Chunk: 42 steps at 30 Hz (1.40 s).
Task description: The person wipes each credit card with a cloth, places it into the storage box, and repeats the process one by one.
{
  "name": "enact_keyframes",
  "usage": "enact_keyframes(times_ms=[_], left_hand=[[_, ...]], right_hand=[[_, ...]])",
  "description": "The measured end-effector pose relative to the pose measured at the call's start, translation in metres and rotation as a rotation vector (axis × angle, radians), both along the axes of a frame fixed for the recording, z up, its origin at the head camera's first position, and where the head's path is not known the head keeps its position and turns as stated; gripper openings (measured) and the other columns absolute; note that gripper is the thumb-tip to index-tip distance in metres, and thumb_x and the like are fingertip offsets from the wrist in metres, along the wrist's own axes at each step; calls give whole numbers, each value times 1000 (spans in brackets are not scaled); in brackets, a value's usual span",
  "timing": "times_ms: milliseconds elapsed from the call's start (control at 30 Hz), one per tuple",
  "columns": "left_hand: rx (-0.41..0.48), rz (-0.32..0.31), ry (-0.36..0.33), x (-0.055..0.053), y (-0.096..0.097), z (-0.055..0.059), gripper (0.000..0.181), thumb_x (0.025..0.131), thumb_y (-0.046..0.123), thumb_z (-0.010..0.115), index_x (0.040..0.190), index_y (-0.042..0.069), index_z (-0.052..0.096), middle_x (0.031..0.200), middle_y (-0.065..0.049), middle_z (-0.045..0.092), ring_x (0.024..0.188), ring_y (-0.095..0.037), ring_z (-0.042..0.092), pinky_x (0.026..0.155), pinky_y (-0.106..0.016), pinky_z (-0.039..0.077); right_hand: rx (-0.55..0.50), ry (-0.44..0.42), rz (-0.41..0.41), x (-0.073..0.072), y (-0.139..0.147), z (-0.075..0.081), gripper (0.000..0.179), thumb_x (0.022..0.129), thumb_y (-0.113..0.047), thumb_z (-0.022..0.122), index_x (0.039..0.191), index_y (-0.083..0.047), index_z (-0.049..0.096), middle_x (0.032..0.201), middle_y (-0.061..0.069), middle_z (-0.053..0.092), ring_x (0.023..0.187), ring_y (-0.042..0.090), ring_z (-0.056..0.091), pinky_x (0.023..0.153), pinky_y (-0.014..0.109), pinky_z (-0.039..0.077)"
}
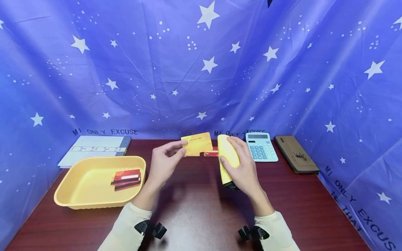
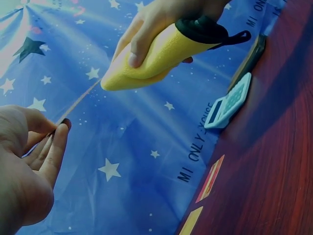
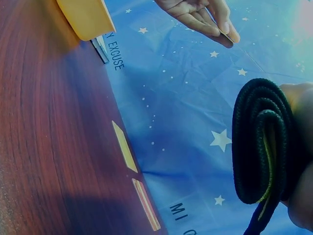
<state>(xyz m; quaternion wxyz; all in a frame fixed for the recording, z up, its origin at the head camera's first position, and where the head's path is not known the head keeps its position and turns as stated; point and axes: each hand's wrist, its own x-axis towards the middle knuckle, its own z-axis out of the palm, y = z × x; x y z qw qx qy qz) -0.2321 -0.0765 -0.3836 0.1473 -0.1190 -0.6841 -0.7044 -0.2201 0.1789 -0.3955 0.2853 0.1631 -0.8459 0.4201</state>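
Note:
My left hand pinches a gold bank card by its left end, between thumb and fingers. The card is raised and seen nearly edge-on in the wrist views. My right hand grips a folded yellow cloth with a black edge and a small loop. The cloth is just right of the card; whether they touch I cannot tell. On the table behind lie a red card and a yellow card, the latter mostly hidden behind the held card in the head view.
At left, a yellow plastic basin holds red cards. Behind it lies a white and grey box or notebook. A light-blue calculator and a brown wallet lie back right. A star-patterned blue curtain encloses the table.

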Motion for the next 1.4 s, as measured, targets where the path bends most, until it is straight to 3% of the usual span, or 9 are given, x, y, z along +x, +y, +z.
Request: enact_keyframes(times_ms=[200,367,533,633,800,967,1067,1233,1400], left_hand=[[2,20,10,0,0,0,25,91,-7,67,113,-1,78,110,-23,77,74,-5,73,71,-16,60],[14,-22,44,0,1,-2,38,89,-16,56,121,-4,74,121,-25,73,86,-1,72,83,-18,63],[-9,2,35,-2,1,-5,33,92,-8,67,122,2,75,116,-21,76,89,0,71,81,-13,60],[16,17,37,-3,2,-7,29,92,-5,69,120,1,76,113,-22,76,85,-3,74,83,-18,63],[93,-17,65,-3,4,-7,22,94,-3,69,116,-6,75,104,-25,77,83,-10,78,83,-33,67],[106,-2,54,-2,5,-7,18,93,-1,72,109,-8,76,76,-2,77,63,-10,73,64,-30,67],[61,51,48,-1,5,-6,16,89,0,77,104,-7,78,76,8,72,62,-5,67,60,-19,61],[17,77,69,-1,6,-6,16,86,0,79,101,-6,79,100,-9,74,85,-2,68,77,-13,60],[23,77,-6,0,7,-6,19,89,0,77,107,-6,78,102,-27,77,79,-6,75,78,-20,65]], right_hand=[[0,12,8,-1,1,-1,68,83,-12,82,146,-21,59,151,3,53,131,23,53,88,27,46],[-1,11,6,-1,2,-1,67,83,-12,82,145,-22,59,151,2,53,129,22,55,85,29,47],[-2,7,7,-1,3,-1,67,83,-13,82,145,-22,60,150,2,54,129,23,55,85,29,47],[-3,10,7,-1,3,-2,67,83,-12,82,145,-22,60,150,2,54,129,22,54,86,27,47],[-6,12,15,-1,3,-3,67,82,-11,82,145,-21,60,150,3,54,129,22,54,87,23,46],[-8,6,14,-2,3,-2,67,83,-11,82,145,-23,60,150,2,54,127,21,55,85,25,47],[-8,-1,15,-2,3,-1,67,83,-12,82,145,-23,60,150,2,53,125,21,56,83,27,48],[-10,-6,17,-2,3,-1,67,83,-12,82,145,-23,60,150,2,54,125,21,56,83,27,49],[-7,0,17,-2,4,-1,67,83,-12,82,145,-22,59,150,3,54,125,22,56,83,28,49]])
